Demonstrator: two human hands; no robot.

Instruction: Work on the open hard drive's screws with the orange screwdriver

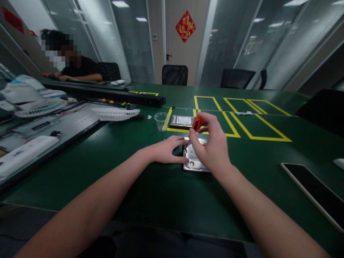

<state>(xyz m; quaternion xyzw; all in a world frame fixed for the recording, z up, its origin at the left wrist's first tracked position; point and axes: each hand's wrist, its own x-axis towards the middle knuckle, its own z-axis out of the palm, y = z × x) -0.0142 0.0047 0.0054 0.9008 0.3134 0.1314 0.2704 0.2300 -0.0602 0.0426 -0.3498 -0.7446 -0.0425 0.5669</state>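
Observation:
A silver hard drive [195,164] lies flat on the green table in front of me. My right hand [212,143] is closed around the red and black handle of a screwdriver [198,123], held above the drive with its shaft pointing down at the drive's upper left part. My left hand [172,149] rests at the drive's left edge, thumb and fingers spread apart and touching it. Just beyond lies a second hard drive [181,122] with a white label, inside a yellow tape outline. My right hand hides part of the near drive.
A clear plastic cup [161,122] stands left of the far drive. Fan parts [115,113] and a long black bar [107,94] fill the left side. A phone [317,193] lies at right. Yellow tape [268,138] marks rectangles. Another person [80,68] sits at far left.

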